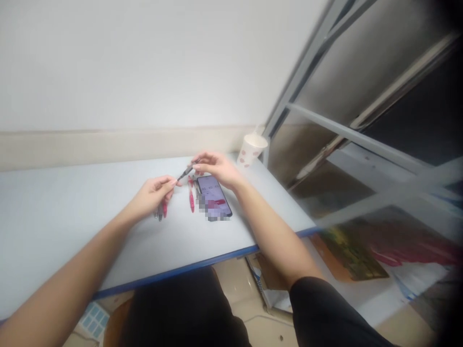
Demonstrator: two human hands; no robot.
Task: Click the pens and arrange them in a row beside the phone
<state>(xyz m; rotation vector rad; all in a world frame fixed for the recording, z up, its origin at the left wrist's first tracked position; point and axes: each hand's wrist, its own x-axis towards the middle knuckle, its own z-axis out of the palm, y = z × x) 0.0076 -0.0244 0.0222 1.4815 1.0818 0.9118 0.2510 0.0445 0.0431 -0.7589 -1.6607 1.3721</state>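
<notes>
Both hands meet over a dark pen, which slants up to the right above the table. My left hand pinches its lower end, and my right hand has its fingers closed on the upper end. Below my left hand, several pens, red and dark, lie partly hidden. A red pen rests between the hands. Beside it is a phone with a lit screen showing digits, partly blurred by a mosaic; something thin lies at its left edge.
A patterned paper cup stands at the back right of the white table, near the wall. A grey metal frame rises at the right. The blue table edge runs before the person's dark-clothed lap.
</notes>
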